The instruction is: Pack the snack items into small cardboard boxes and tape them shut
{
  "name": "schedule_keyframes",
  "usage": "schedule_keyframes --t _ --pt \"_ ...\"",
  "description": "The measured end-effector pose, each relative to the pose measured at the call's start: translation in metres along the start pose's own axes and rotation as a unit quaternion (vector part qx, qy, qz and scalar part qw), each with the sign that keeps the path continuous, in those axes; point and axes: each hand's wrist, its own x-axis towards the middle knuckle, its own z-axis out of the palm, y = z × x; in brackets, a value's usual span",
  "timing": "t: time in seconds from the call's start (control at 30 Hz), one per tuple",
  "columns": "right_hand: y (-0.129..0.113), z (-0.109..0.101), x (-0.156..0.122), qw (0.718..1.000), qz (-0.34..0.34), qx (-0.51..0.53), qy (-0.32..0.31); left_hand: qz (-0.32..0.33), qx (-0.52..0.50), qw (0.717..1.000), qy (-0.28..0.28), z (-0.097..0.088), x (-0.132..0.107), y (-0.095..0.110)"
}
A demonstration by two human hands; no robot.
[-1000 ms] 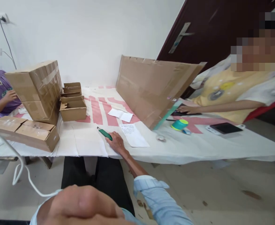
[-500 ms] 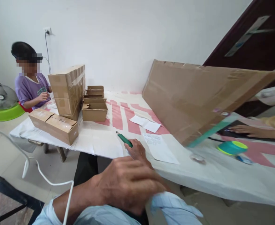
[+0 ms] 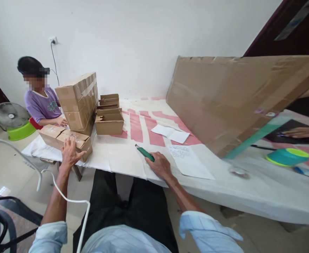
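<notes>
My right hand (image 3: pixel 160 165) is closed around a green utility knife (image 3: pixel 145 153), its tip pointing away to the left over the white table cover. On the left, my left hand (image 3: pixel 70 153) has its fingers spread against the near side and top of a long taped cardboard box (image 3: pixel 54 136), which lies at the table's front left. Just behind that box, taller taped cardboard boxes (image 3: pixel 75 102) stand stacked. Several small open cardboard boxes (image 3: pixel 109 127) sit in a row to their right. A handwritten sheet (image 3: pixel 188 161) lies right of my right hand, with a folded white paper (image 3: pixel 170 133) beyond it.
A large cardboard panel (image 3: pixel 223 102) leans at the right. Past it, a person's hand (image 3: pixel 306 133) rests on a dark surface. Nearby are a teal-and-yellow object (image 3: pixel 287 157) and a tape roll (image 3: pixel 239 172). Another person (image 3: pixel 42 105) sits at the far left. A white cable (image 3: pixel 64 198) hangs in front of me.
My left hand has swung from in front of my body over to the long box on the left. My right hand keeps the utility knife. The view has shifted slightly.
</notes>
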Motion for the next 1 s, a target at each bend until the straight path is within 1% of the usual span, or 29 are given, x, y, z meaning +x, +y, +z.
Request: schedule_keyframes --t 0.03,0.1,0.23,0.33,0.43,0.5,0.57,0.6,0.63,0.67,0.7,0.73,0.77,0.8,0.87,0.93,1.0 --pt "0.000 0.000 0.000 1.000 0.001 -0.002 -0.002 -0.008 0.013 1.000 -0.019 0.000 0.003 -0.004" --pt "-0.001 0.000 0.001 1.000 0.003 -0.004 -0.004 -0.009 0.027 0.999 -0.027 0.004 0.003 -0.007" --pt "-0.001 0.000 0.001 1.000 0.005 -0.005 0.002 0.008 0.030 0.999 0.016 0.015 -0.004 -0.004" --pt "-0.002 -0.001 0.000 1.000 0.005 -0.004 0.000 0.020 0.017 0.999 0.029 0.023 -0.010 0.008" --pt "-0.004 -0.001 0.000 1.000 0.009 -0.003 -0.001 0.039 0.002 0.999 0.037 0.031 -0.020 0.027" --pt "-0.005 -0.003 0.000 1.000 0.011 -0.002 0.001 0.065 -0.014 0.997 0.039 0.036 -0.028 0.039" --pt "-0.006 -0.004 -0.001 1.000 0.010 0.000 0.001 0.104 -0.049 0.993 0.036 0.037 -0.033 0.045" --pt "-0.007 -0.005 -0.001 1.000 0.009 0.001 -0.001 0.116 -0.074 0.990 0.041 0.036 -0.032 0.044" --pt "-0.007 -0.005 -0.001 1.000 0.008 0.001 -0.002 0.115 -0.100 0.987 0.055 0.034 -0.029 0.039" --pt "-0.007 -0.005 -0.001 1.000 0.006 0.001 -0.004 0.097 -0.126 0.984 0.077 0.032 -0.023 0.032" --pt "-0.008 -0.006 -0.001 1.000 0.004 0.000 -0.005 0.064 -0.153 0.981 0.104 0.029 -0.015 0.022" --pt "-0.008 -0.006 -0.001 1.000 0.004 -0.002 -0.005 0.017 -0.177 0.975 0.131 0.027 -0.005 0.010" --pt "-0.008 -0.006 0.000 1.000 0.004 -0.003 -0.005 -0.030 -0.207 0.967 0.145 0.025 0.005 -0.002" --pt "-0.009 -0.006 0.000 1.000 0.004 -0.004 -0.006 -0.068 -0.253 0.956 0.132 0.025 0.015 -0.012" --pt "-0.009 -0.006 0.001 1.000 0.007 -0.003 -0.007 -0.111 -0.343 0.930 0.067 0.028 0.029 -0.028" --pt "-0.010 -0.006 0.002 1.000 0.008 -0.001 -0.008 -0.118 -0.390 0.913 0.021 0.034 0.032 -0.031" --pt "-0.011 -0.007 0.003 1.000 0.009 0.001 -0.008 -0.107 -0.402 0.909 0.016 0.042 0.024 -0.026"
